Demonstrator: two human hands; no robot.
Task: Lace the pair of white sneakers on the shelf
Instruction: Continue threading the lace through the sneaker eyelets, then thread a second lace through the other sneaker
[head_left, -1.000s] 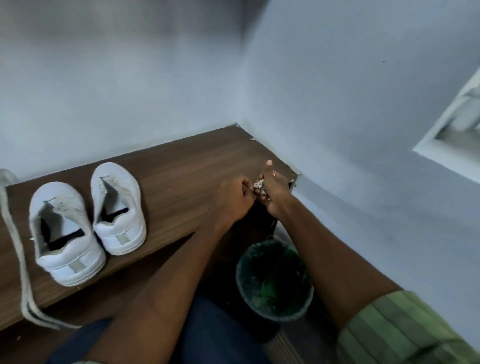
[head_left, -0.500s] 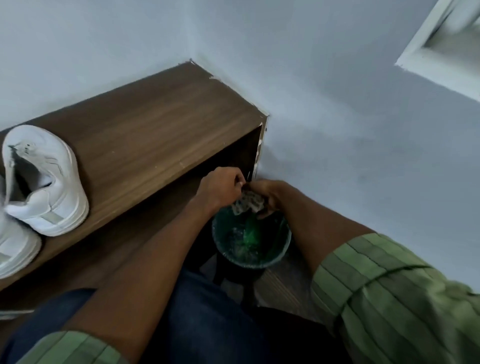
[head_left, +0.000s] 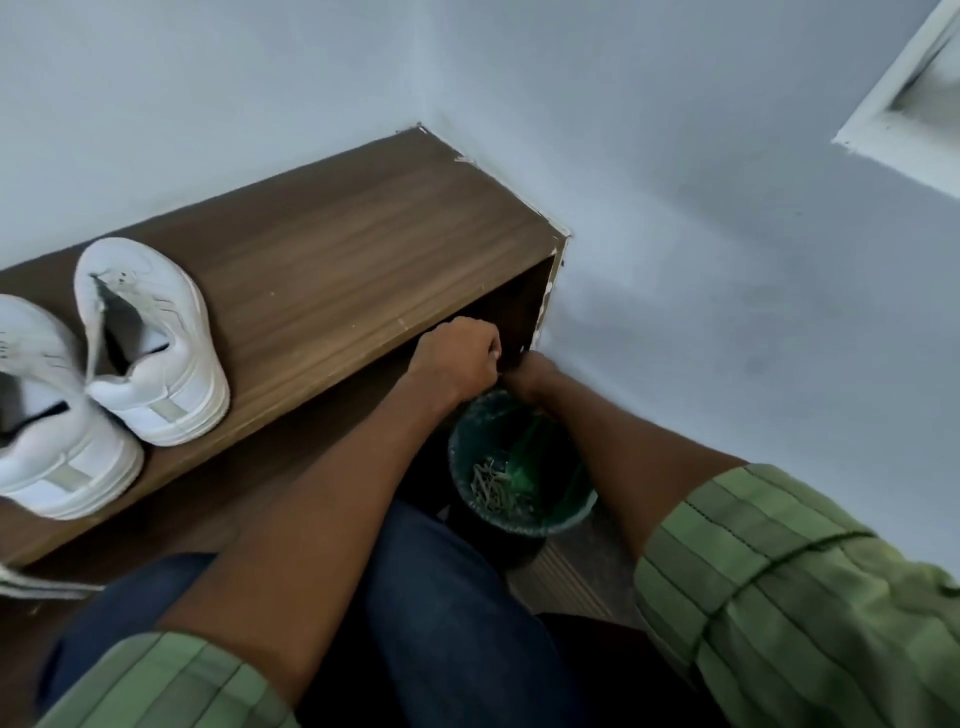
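Note:
Two white sneakers without laces stand heel-first on the brown wooden shelf (head_left: 337, 249), one sneaker (head_left: 156, 338) further right and the other sneaker (head_left: 47, 415) cut off by the left edge. A pale lace (head_left: 36, 590) lies below the shelf's front edge at the far left. My left hand (head_left: 457, 358) hovers at the shelf's right end with its fingers curled, and nothing shows in it. My right hand (head_left: 524, 371) sits just beside it, mostly hidden behind the left hand. Both hands are far from the sneakers.
A dark green bin (head_left: 571, 514) stands on the floor under my hands, with a crumpled pale wad (head_left: 498, 488) inside. Grey walls meet in a corner behind the shelf's right end. A white frame (head_left: 904, 104) hangs on the right wall. My knees in blue jeans fill the foreground.
The crumpled wad that both hands held over the bin now lies inside it. My hands have risen slightly toward the shelf's end, and the view has swung back left.

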